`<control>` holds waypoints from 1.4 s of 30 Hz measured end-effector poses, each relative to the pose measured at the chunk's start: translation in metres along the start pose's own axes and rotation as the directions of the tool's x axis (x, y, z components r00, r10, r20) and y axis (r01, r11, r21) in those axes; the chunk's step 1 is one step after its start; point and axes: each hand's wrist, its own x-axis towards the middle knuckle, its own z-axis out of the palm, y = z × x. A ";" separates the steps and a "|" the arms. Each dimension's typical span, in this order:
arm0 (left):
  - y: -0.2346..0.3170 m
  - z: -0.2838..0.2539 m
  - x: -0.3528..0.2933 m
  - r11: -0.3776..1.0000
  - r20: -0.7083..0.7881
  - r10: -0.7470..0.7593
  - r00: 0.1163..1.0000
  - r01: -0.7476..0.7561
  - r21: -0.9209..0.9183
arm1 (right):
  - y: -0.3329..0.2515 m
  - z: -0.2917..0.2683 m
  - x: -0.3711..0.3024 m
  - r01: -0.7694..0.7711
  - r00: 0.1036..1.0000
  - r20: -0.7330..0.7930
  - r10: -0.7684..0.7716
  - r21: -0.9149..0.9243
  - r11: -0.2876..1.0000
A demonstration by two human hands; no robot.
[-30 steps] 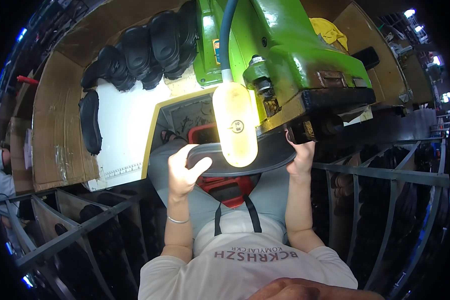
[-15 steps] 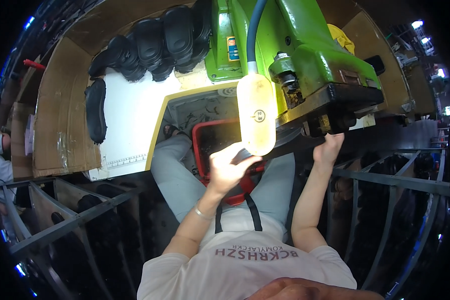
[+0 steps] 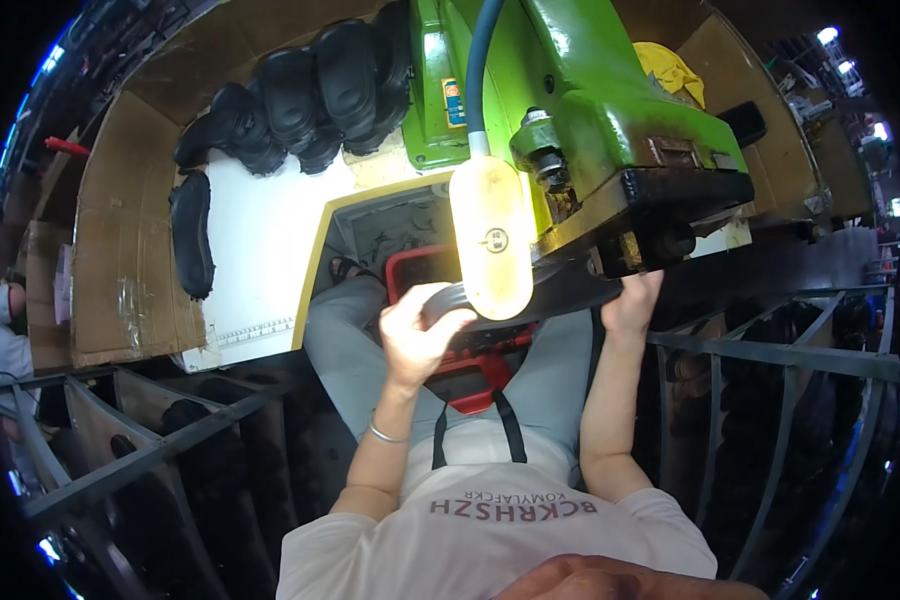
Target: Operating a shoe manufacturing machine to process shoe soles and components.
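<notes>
Under the black working head (image 3: 685, 205) of the green machine (image 3: 610, 110), a long black shoe sole (image 3: 570, 292) lies crosswise between my hands. My left hand (image 3: 417, 335) is closed around the sole's left end, thumb on the near side. Beside the machine head, my right hand (image 3: 632, 303) is raised to the sole's right end with its fingers curled. Its fingertips are partly hidden by the machine. A glowing oval lamp (image 3: 492, 240) on a blue-grey flexible neck hangs in front and covers part of the sole.
Several black soles (image 3: 320, 85) are heaped at the back left of the white table (image 3: 255, 240), and one sole (image 3: 192, 235) lies apart. Cardboard walls (image 3: 135, 230) surround the table. A red frame (image 3: 402, 265) is between my knees. Metal racks (image 3: 770, 350) flank me.
My left hand has moved left, and more of the black sole shows between my hands. My right hand has shifted slightly left. The whole view has also turned a little.
</notes>
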 end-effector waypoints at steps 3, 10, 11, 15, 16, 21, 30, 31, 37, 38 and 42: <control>0.012 0.028 -0.001 0.987 0.023 0.043 0.999 -0.046 0.157 | -0.017 -0.016 0.021 0.064 0.998 0.005 -0.064 -0.036 0.997; -0.004 0.054 0.010 0.994 -0.008 0.094 0.996 -0.093 0.062 | -0.022 -0.017 0.037 0.053 0.998 -0.029 -0.056 -0.092 0.994; 0.004 0.050 0.011 0.992 -0.070 0.113 0.991 -0.117 -0.056 | -0.019 -0.011 0.032 0.057 0.998 -0.028 -0.060 -0.097 0.994; 0.007 0.002 0.008 0.988 0.095 -0.085 0.992 0.096 -0.118 | 0.004 -0.003 0.006 -0.039 0.999 -0.012 0.038 -0.062 0.997; 0.008 -0.009 0.007 0.977 0.063 -0.105 0.993 0.114 -0.182 | 0.008 0.005 -0.004 -0.039 0.998 0.040 0.041 -0.036 0.999; 0.000 -0.051 -0.013 0.930 0.040 -0.226 0.973 0.227 -0.290 | 0.023 0.034 -0.041 -0.090 0.994 0.053 0.092 -0.050 0.995; -0.022 -0.041 -0.050 0.939 0.524 -0.305 0.795 0.343 0.025 | 0.020 0.049 -0.039 -0.061 0.942 0.300 0.150 -0.287 0.956; -0.008 -0.016 -0.036 0.973 0.545 -0.227 0.807 0.208 0.096 | 0.020 0.051 -0.041 -0.062 0.940 0.304 0.152 -0.286 0.956; -0.010 0.063 0.000 0.991 0.133 -0.057 0.989 0.039 0.129 | 0.027 0.018 -0.090 -0.085 0.991 0.073 0.115 -0.323 0.942; -0.013 0.068 -0.001 0.991 0.101 -0.048 0.994 0.035 0.131 | 0.025 0.002 -0.111 -0.227 0.943 0.156 0.293 -0.343 0.912; -0.017 0.080 -0.011 0.995 0.056 -0.101 0.993 0.100 0.020 | 0.027 -0.068 -0.175 -0.726 0.640 0.243 0.729 -0.121 0.677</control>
